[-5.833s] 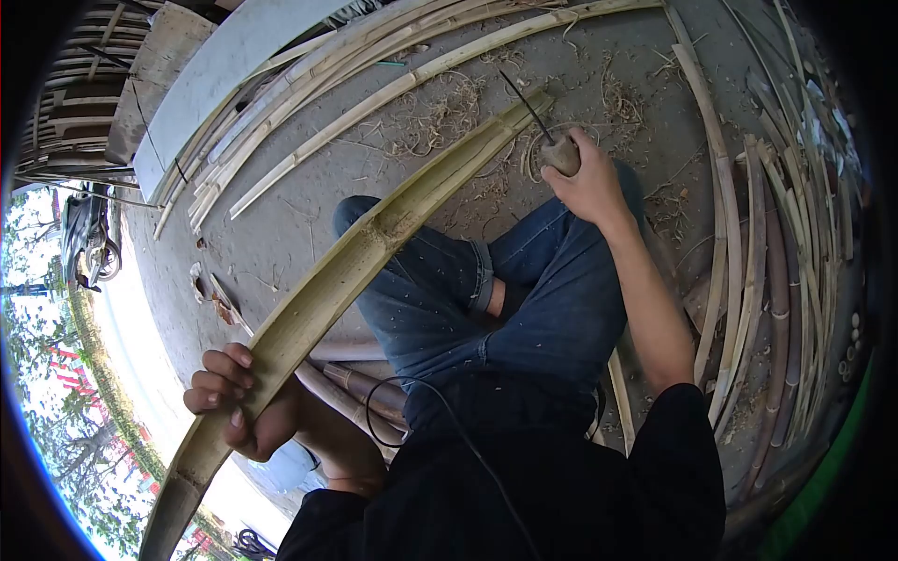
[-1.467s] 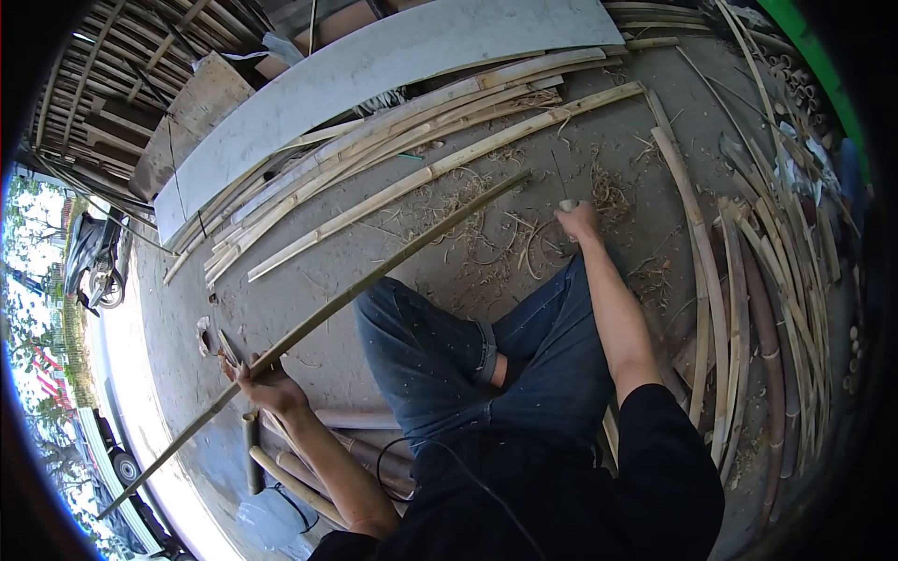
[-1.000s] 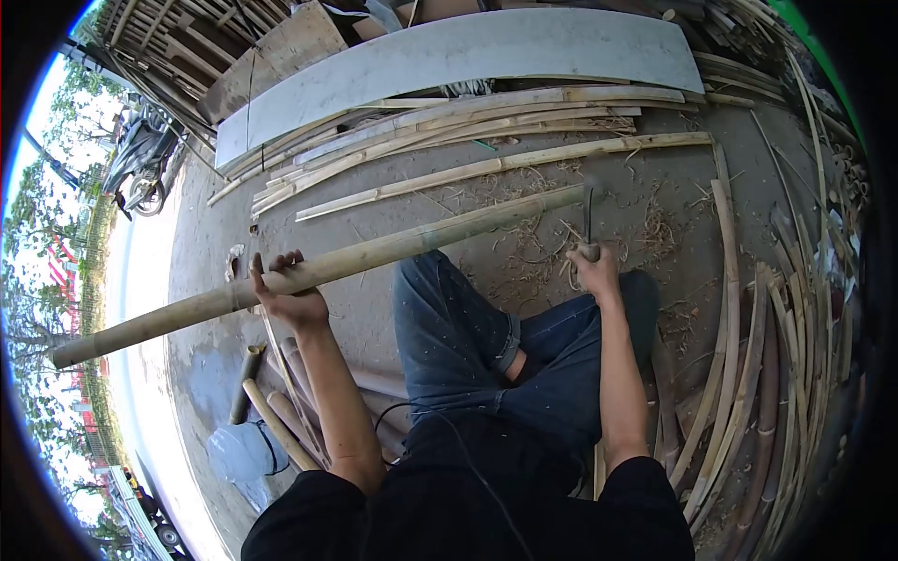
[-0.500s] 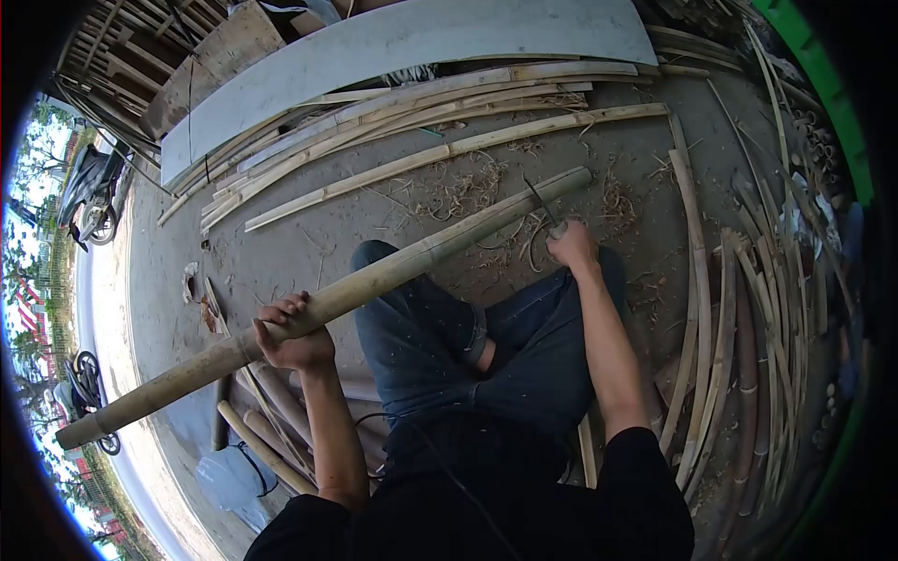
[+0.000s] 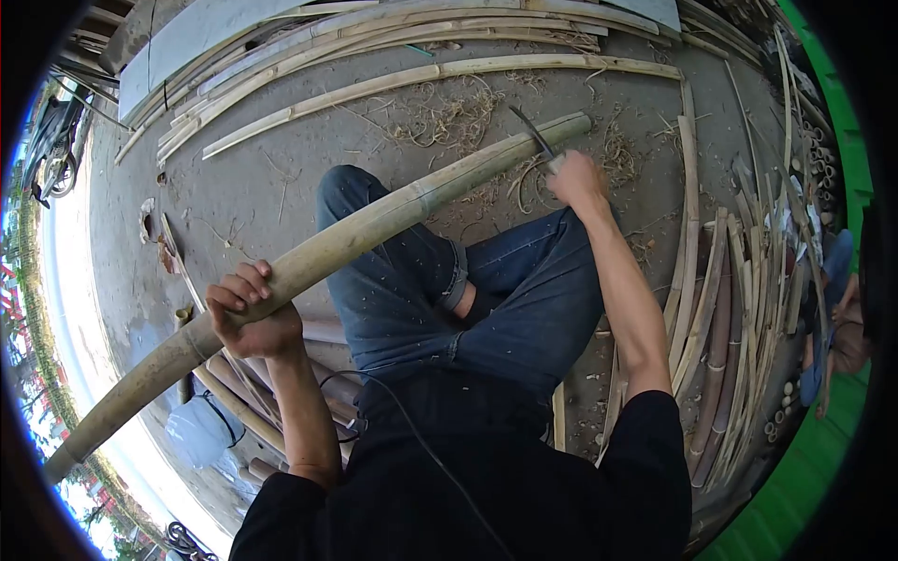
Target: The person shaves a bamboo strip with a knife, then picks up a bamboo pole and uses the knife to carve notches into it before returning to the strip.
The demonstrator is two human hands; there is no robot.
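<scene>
Since the frame before, the bamboo pole had swung nearer the body and lay across the raised knee; the left hand gripped it from below, fingers wrapped closed around it; the right hand was closed on the knife, blade touching the pole's far end; split bamboo strips lay beyond on the floor.

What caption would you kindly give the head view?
Left hand grips a bamboo pole; right hand holds a knife at its far end.
</scene>
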